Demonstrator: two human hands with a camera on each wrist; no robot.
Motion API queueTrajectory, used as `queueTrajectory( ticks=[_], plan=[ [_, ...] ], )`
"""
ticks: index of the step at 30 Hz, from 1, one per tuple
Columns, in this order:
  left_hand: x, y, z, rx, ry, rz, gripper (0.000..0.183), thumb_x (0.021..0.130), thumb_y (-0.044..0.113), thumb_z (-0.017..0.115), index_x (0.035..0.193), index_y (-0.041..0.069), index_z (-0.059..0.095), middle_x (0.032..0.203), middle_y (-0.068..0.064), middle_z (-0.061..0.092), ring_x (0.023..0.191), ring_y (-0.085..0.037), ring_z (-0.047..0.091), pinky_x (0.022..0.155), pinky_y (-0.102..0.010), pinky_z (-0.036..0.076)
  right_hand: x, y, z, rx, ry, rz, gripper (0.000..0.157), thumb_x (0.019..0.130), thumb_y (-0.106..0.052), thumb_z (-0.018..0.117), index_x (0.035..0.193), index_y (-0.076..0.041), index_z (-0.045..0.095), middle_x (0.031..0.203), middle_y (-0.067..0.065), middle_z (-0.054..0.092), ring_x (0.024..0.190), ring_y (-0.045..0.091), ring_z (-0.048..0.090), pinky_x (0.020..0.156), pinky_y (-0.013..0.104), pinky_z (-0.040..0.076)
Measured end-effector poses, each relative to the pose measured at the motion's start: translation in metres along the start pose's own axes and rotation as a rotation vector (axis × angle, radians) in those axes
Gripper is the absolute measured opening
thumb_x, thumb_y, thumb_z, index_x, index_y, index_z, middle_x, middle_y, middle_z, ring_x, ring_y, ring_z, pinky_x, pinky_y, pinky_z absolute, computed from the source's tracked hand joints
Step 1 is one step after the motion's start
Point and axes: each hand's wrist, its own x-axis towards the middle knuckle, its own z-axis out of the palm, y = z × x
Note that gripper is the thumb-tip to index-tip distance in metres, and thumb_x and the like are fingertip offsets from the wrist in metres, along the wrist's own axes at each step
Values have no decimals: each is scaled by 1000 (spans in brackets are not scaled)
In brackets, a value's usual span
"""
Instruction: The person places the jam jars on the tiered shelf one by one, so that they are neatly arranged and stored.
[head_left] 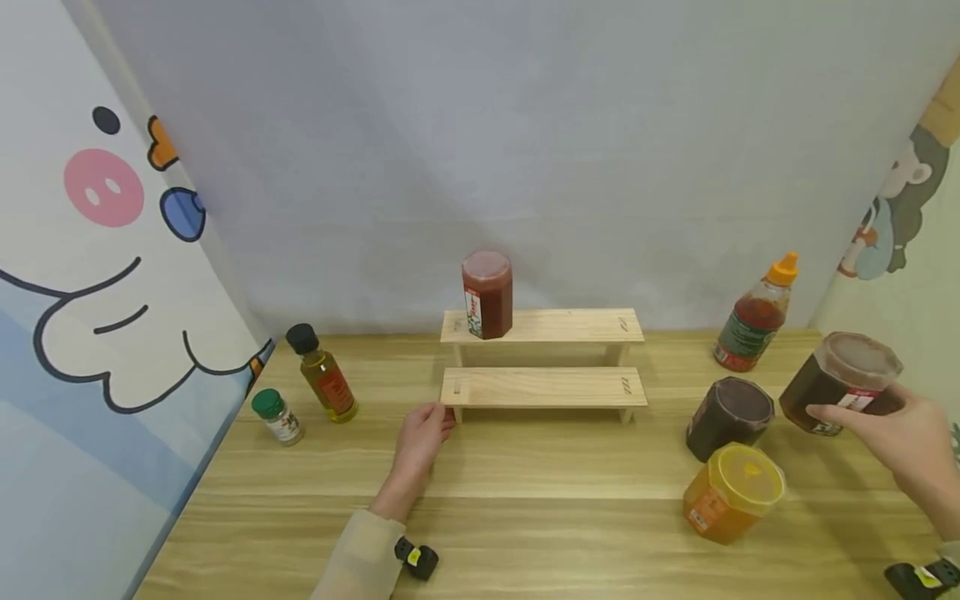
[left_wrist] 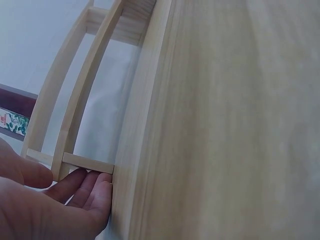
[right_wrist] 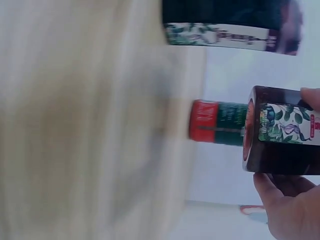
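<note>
My left hand [head_left: 422, 435] is at the left end of the lower step of a two-step wooden rack [head_left: 543, 387]. In the left wrist view, the thumb [left_wrist: 37, 172] lies by the plank's end and the curled fingers [left_wrist: 92, 192] hold against the side leg. On the upper step stands a dark red jar [head_left: 489, 296]. At the far right, my right hand [head_left: 911, 429] grips a dark, labelled jar [head_left: 840, 379] round its side. The right wrist view shows that held jar [right_wrist: 285, 130] off the table, its base visible.
Near the right hand stand another dark jar [head_left: 727, 418], a yellow-lidded honey-coloured jar [head_left: 731, 492] and an orange-capped sauce bottle [head_left: 753, 321]. On the left are an oil bottle [head_left: 328, 379] and a green-capped shaker [head_left: 279, 417]. A pale wall [head_left: 525, 150] closes off the back.
</note>
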Motion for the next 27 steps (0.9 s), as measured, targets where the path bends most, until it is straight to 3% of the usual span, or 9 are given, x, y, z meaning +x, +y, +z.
queueTrajectory(
  ticks=[2,5,9,11,13,15,18,22,27],
  plan=[
    [1,1,1,-1,6,-6,39,102,17,38,127,-10,53,120,-22,57,110,-32,56,95,-39,47,4,-7,-4,5,-5,6,79,79,-32,80,142,-3,43,112,-21,51,100,3,44,66,6,39],
    [1,2,1,1,8,-6,39,102,17,39,126,-10,53,119,-22,58,110,-32,56,95,-40,47,9,-21,-9,19,-2,-8,79,78,-30,81,141,-3,44,104,-27,46,86,1,40,60,9,37],
    [1,2,1,4,6,-1,39,103,17,38,127,-10,52,119,-23,57,110,-33,56,95,-40,47,15,-43,-15,17,16,-41,76,78,-29,81,141,-6,45,96,-22,49,57,12,37,46,23,33],
    [0,2,1,3,7,-5,39,102,18,39,127,-10,53,119,-22,57,110,-32,56,95,-39,47,18,-54,-17,4,22,-43,75,79,-30,80,141,-8,46,81,-15,50,45,16,30,41,31,30],
    [0,3,0,3,4,-6,39,103,18,39,127,-10,53,119,-22,57,110,-32,56,95,-39,47,21,-64,-18,-13,27,-64,72,78,-30,81,138,-6,48,73,-8,50,46,17,32,40,30,31],
    [0,3,0,6,1,-2,40,103,18,38,128,-11,51,120,-23,57,111,-33,55,95,-40,47,23,-73,-19,-31,16,-81,73,78,-32,80,138,-6,48,76,-6,51,55,16,40,44,25,35],
    [-1,2,0,11,4,-7,40,103,18,38,129,-10,51,120,-23,56,111,-33,55,95,-40,47,27,-85,-17,-28,3,-109,67,77,-33,81,132,-7,52,78,-3,51,66,16,41,50,22,37],
    [-1,1,0,14,4,-12,40,103,18,38,129,-10,50,121,-23,56,111,-33,55,96,-40,46,32,-99,-14,12,-34,-106,57,75,-33,83,123,-16,56,66,-2,46,58,17,38,46,28,36],
    [-1,2,0,8,1,-5,40,103,18,38,128,-11,50,120,-24,56,111,-34,55,96,-40,47,37,-114,-9,6,-74,-109,52,74,-34,84,114,-11,59,70,-1,52,63,18,43,48,29,39]
  ],
)
